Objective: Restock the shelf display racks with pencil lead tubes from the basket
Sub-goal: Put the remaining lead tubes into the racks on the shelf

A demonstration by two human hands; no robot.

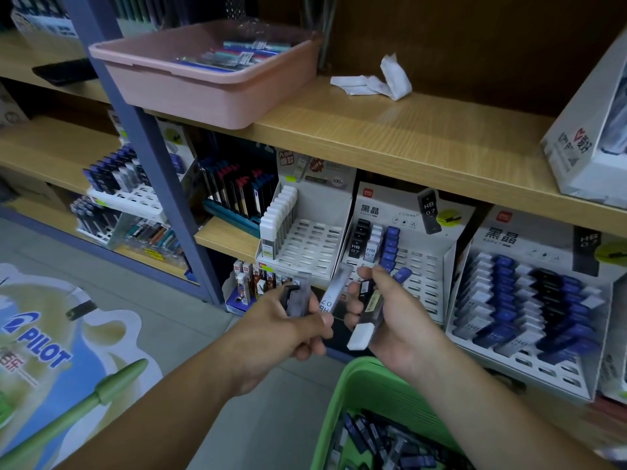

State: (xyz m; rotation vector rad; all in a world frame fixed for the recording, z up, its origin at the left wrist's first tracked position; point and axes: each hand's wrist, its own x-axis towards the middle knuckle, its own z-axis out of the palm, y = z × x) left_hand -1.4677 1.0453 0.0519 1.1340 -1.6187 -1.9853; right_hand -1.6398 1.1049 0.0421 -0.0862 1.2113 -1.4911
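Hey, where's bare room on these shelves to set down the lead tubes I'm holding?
Bare wood on the upper shelf between the pink tray and the white box, in front of the crumpled paper. Empty slots fill most of the left rack and the right side of the middle rack. The right rack and green basket are crowded.

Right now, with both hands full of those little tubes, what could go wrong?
1. The right hand grips several tubes at once; the white-capped tube juts out below and might slip free.
2. The middle rack has columns sorted by cap colour, so a mixed handful could land in the wrong one.
3. The pink tray overhangs the shelf above; a raised arm might knock it.
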